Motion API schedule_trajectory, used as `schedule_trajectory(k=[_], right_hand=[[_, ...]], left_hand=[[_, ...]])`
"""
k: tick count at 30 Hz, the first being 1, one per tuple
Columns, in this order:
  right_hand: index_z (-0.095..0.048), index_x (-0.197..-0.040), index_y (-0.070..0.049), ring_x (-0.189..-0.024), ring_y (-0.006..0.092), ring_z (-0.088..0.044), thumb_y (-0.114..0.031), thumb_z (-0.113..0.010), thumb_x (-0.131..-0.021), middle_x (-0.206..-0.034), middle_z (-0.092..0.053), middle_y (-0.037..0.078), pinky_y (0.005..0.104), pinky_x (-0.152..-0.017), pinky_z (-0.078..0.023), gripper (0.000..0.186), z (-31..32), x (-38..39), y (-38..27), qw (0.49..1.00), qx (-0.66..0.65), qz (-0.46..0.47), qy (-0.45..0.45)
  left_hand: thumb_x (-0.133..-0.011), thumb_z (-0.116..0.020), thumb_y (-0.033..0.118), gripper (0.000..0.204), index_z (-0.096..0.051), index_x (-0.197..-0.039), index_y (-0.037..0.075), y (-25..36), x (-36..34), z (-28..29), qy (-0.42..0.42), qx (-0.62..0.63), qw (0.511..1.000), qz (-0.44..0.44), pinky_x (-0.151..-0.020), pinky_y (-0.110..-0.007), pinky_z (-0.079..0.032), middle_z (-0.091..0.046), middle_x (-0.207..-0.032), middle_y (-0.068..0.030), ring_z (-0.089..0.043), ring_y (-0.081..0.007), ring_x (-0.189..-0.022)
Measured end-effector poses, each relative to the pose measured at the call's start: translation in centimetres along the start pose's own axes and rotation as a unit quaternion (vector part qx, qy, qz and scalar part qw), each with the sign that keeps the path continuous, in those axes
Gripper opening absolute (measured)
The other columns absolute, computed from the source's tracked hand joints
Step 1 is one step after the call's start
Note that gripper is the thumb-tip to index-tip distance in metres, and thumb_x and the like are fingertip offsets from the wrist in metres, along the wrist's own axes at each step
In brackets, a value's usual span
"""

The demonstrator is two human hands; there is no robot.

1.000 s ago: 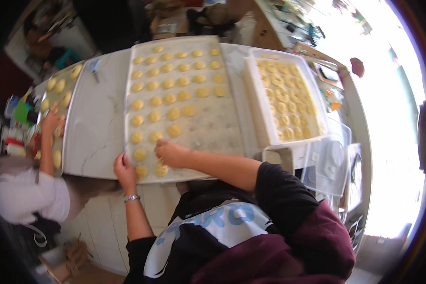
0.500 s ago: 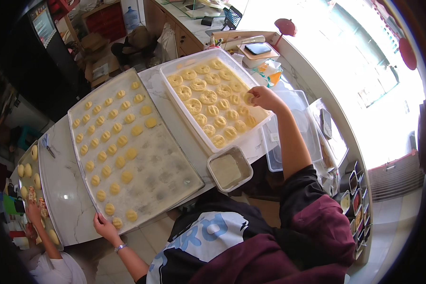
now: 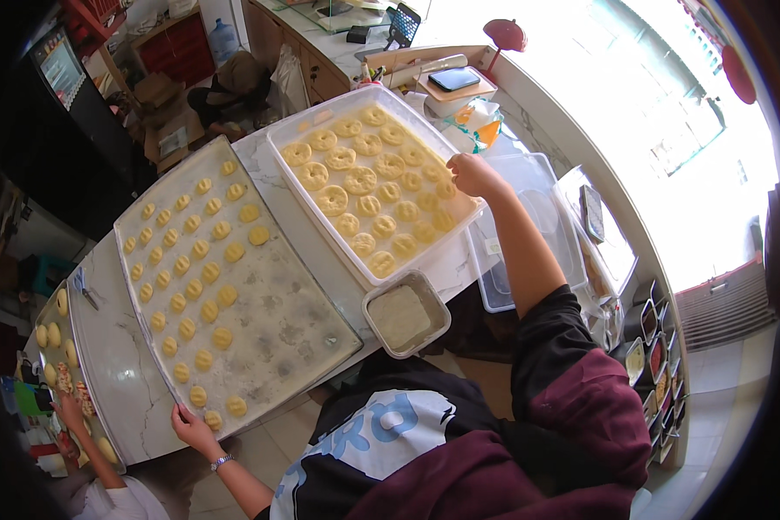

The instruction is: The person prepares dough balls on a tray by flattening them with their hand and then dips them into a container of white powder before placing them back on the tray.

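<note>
A large metal baking tray [image 3: 308, 325] carries rows of small pale-yellow dough pieces, each grooved on top. My left hand [image 3: 198, 433] is at the tray's near-left corner, fingers closed on its edge beside a dough piece. To the right sits a white plastic tub [image 3: 377, 276] with ring-shaped and grooved dough pieces in a yellow coating. My right hand [image 3: 477, 176] hangs over the tub's right side, fingertips pinched together just above a dough piece [image 3: 446, 189]. Whether anything is between them is hidden. A small square container [image 3: 405, 318] stands below the tub.
Clear plastic lids [image 3: 529, 234] lie right of the tub. A phone [image 3: 454, 79] rests on a box behind it. At far left, another person's hand [image 3: 69, 412] works over a second tray [image 3: 104, 407] of dough. Scissors [image 3: 85, 286] lie between the trays.
My right hand, which held a dough piece over the tub, has the fingers lowered at the tub's right side; the piece no longer shows in them. The view has shifted slightly. My left hand stays.
</note>
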State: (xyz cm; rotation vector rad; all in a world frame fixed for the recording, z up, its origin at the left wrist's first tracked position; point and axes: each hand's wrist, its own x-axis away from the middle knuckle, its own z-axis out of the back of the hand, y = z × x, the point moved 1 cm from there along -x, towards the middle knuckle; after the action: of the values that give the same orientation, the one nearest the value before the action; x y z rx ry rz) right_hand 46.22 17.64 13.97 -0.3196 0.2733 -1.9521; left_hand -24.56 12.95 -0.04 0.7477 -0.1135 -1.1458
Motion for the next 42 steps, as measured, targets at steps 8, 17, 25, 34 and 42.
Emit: schedule_trajectory(k=[8, 17, 25, 34, 42], right_hand=[[-0.06, -0.097, 0.0, -0.079, 0.0248, -0.06, -0.001, -0.053, -0.075, -0.085, -0.063, 0.014, 0.034, -0.069, -0.047, 0.023, 3.2, 2.3, -8.7, 0.982, -0.087, 0.147, 0.076], [-0.058, -0.101, 0.0, -0.093, 0.0285, -0.056, -0.007, -0.057, -0.076, -0.097, -0.057, 0.015, 0.0365, -0.082, -0.044, 0.026, -12.5, 12.4, -30.2, 0.807, -0.149, 0.495, -0.285], [-0.057, -0.092, 0.0, -0.099, 0.0302, -0.052, -0.004, -0.061, -0.068, -0.1, -0.054, 0.015, 0.0378, -0.084, -0.044, 0.024, -24.7, 20.6, -37.9, 0.745, -0.086, 0.612, -0.25], [-0.056, -0.09, -0.001, -0.097, 0.0293, -0.05, -0.013, -0.067, -0.066, -0.096, -0.051, 0.014, 0.039, -0.08, -0.045, 0.029, -25.8, 20.5, -39.0, 0.767, 0.014, 0.608, -0.204], [-0.052, -0.097, -0.002, -0.094, 0.0271, -0.056, -0.009, -0.06, -0.071, -0.093, -0.057, 0.016, 0.0391, -0.077, -0.046, 0.029, -25.9, 20.2, -38.8, 0.742, -0.038, 0.616, -0.261]], left_hand=[[-0.088, -0.053, 0.014, 0.022, -0.058, -0.101, -0.004, 0.9, 0.4, 0.1, 0.006, 0.018, 1.0, 0.015, -0.076, -0.037, -0.045, -0.06, -0.096, -0.0193, -0.057, -0.0324, -0.086], [-0.086, -0.055, 0.013, 0.019, -0.06, -0.097, -0.002, 2.8, 0.0, 0.1, 0.036, 0.046, 0.998, -0.001, -0.072, -0.036, -0.047, -0.061, -0.089, -0.0186, -0.058, -0.0315, -0.079], [-0.086, -0.055, 0.014, 0.019, -0.06, -0.094, -0.002, 2.8, 1.0, 1.2, 0.035, 0.063, 0.997, 0.007, -0.068, -0.036, -0.046, -0.061, -0.086, -0.0166, -0.058, -0.0294, -0.077], [-0.085, -0.054, 0.013, 0.018, -0.06, -0.095, -0.002, 1.9, 0.7, 0.3, 0.037, 0.095, 0.995, 0.006, -0.071, -0.038, -0.046, -0.06, -0.089, -0.0172, -0.058, -0.0315, -0.081], [-0.086, -0.054, 0.013, 0.022, -0.059, -0.1, -0.003, 0.5, 0.2, 0.0, 0.008, 0.063, 0.998, -0.013, -0.076, -0.037, -0.046, -0.061, -0.093, -0.0193, -0.058, -0.0314, -0.084]])
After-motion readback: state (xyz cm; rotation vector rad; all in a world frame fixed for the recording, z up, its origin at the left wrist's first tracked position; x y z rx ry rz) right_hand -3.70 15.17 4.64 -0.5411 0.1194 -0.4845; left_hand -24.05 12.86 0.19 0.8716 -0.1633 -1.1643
